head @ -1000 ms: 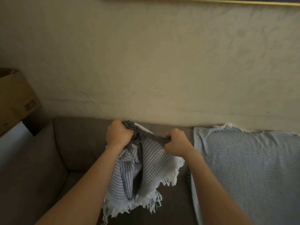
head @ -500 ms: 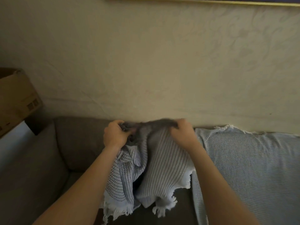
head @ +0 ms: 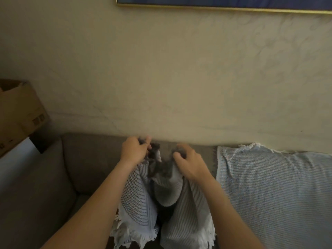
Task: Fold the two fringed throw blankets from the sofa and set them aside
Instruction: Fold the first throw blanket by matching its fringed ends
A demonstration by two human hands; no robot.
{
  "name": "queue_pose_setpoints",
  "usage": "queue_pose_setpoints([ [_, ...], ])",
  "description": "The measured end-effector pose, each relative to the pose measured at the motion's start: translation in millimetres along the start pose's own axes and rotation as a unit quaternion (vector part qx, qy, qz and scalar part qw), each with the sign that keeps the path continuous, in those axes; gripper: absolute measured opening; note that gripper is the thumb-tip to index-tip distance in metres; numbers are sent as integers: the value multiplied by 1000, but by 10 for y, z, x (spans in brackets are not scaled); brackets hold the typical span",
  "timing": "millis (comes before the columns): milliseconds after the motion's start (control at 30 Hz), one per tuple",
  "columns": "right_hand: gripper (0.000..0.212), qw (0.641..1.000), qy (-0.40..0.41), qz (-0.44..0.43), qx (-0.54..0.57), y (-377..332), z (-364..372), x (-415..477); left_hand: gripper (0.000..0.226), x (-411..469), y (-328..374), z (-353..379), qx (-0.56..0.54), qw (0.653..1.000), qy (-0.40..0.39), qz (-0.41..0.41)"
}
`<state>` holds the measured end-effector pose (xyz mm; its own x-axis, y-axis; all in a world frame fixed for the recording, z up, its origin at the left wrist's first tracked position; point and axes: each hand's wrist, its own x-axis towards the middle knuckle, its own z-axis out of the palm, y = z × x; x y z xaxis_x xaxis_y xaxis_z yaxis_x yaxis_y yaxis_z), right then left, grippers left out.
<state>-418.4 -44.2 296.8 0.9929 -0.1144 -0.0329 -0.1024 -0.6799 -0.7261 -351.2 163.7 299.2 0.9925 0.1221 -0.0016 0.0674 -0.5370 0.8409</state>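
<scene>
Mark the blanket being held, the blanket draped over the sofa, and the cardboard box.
held blanket (head: 190,212): head view, striped hanging panel.
draped blanket (head: 273,186): head view, middle of weave.
cardboard box (head: 19,108): head view, side wall.

No readable text anywhere; cardboard box (head: 19,112) bears dark printed marks, too blurred to read.

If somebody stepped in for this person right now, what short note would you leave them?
Left hand grips the bunched top edge of the grey-and-white striped fringed throw blanket.
Right hand grips the same edge, close by.
It hangs half gathered before the grey fabric sofa.
The pale blue waffle-weave fringed blanket lies spread over the sofa back.
Done: no finished fold yet. Left: fold both, set them aside.
</scene>
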Motion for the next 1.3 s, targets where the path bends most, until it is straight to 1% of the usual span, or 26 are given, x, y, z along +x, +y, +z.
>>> queue_pose_setpoints([
  [67,68,997,-77,1,25,2,84,-32,50,-91,101,21,-55,997,-50,6],
  [133,90,992,-126,-1,25,-3,168,-71,54,-136,148,35,-105,991,-82,-3],
  [200,108,991,-129,-24,-18,-9,258,-95,56,-169,201,30,-129,984,-121,-9],
  [267,120,989,-117,-59,-65,-28,339,-119,56,-204,269,41,-138,976,-169,-7],
  [300,116,987,-119,-73,-84,-51,358,-128,56,-228,313,46,-142,971,-194,-2],
  [333,98,984,-121,-89,-99,-40,371,-113,56,-236,335,57,-147,966,-214,4],
  [367,69,982,-117,-94,-118,-44,361,-92,55,-246,366,61,-154,962,-226,15],
  [400,49,981,-115,-93,-127,-30,338,-59,53,-240,366,58,-161,960,-227,25],
  [500,53,985,-108,-66,-117,60,190,70,42,-179,244,24,-165,966,-191,55],
  [567,52,990,-83,-77,-87,94,64,143,37,-143,112,4,-140,970,-180,87],
  [633,47,993,-52,-92,-50,97,-41,195,37,-116,8,14,-106,971,-181,112],
  [700,38,995,-8,-96,-23,54,-121,230,40,-119,-17,2,-85,972,-184,118],
  [767,38,995,30,-98,7,22,-179,255,51,-112,-44,-24,-70,971,-191,127],
  [800,39,994,40,-104,14,9,-196,263,53,-147,-21,-47,-66,969,-194,135],
  [867,40,992,56,-116,10,-40,-225,262,44,-181,12,-91,-53,972,-185,137],
  [967,42,990,49,-128,25,-85,-257,257,24,-169,-29,-93,-6,981,-144,127],
  [1033,45,991,37,-121,52,-97,-301,259,22,-154,-128,-104,36,983,-136,115],
  [1100,44,987,24,-119,105,-111,-342,254,17,-125,-283,-100,64,983,-133,108],
  [1167,43,975,11,-106,194,-138,-366,229,16,-120,-393,-107,77,984,-128,92],
  [1200,42,967,13,-96,237,-142,-375,216,20,-128,-425,-102,80,985,-127,84],
  [1267,37,942,35,-65,326,-130,-392,233,34,-122,-492,-103,82,988,-114,65],
  [1300,27,930,49,-46,362,-112,-400,264,40,-127,-489,-118,71,990,-106,55],
])
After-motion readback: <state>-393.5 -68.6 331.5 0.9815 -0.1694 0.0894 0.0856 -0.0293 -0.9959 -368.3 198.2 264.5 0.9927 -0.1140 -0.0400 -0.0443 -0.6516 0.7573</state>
